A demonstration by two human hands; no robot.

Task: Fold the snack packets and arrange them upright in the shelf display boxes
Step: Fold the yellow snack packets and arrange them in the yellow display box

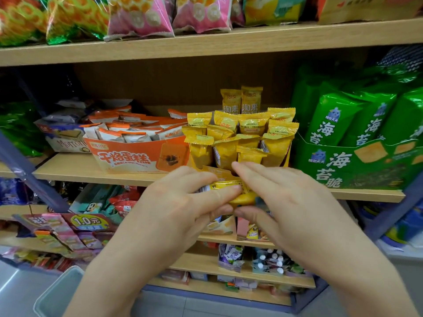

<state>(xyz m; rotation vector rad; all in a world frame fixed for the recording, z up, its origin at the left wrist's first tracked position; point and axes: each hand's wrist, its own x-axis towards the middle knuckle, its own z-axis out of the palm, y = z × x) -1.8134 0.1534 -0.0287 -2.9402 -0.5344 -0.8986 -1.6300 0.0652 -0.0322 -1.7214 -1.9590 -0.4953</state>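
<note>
Left hand (180, 202) and right hand (286, 202) meet in the head view in front of the middle shelf (91, 168), with a single yellow packet (229, 187) between them. The left hand grips it with its forefinger laid across the printed front and the other fingers curled below. The right hand pinches the other end, fingers nearly straight over the top and thumb underneath. The small print on the packet is too blurred to read.

Just behind the hands stands the yellow display box (217, 171), filled with rows of matching yellow packets (240, 138) set upright. Two taller ones at the back carry large characters I cannot read with certainty.

Touching its left side is an orange display box (137, 156) whose bold white lettering ends in "蛋糕", with a smaller line that seems to say "Caramel". Orange-and-white packets (128, 131) lie loosely inside it.

To the right, a green box (338, 165) reads "海苔脆", and the tall green packs (332, 120) in it show "海苔".

On the lower shelf at left, a yellow price tag (85, 220) says "1.0元".

Pink bags (139, 17) sit on the shelf above.
</note>
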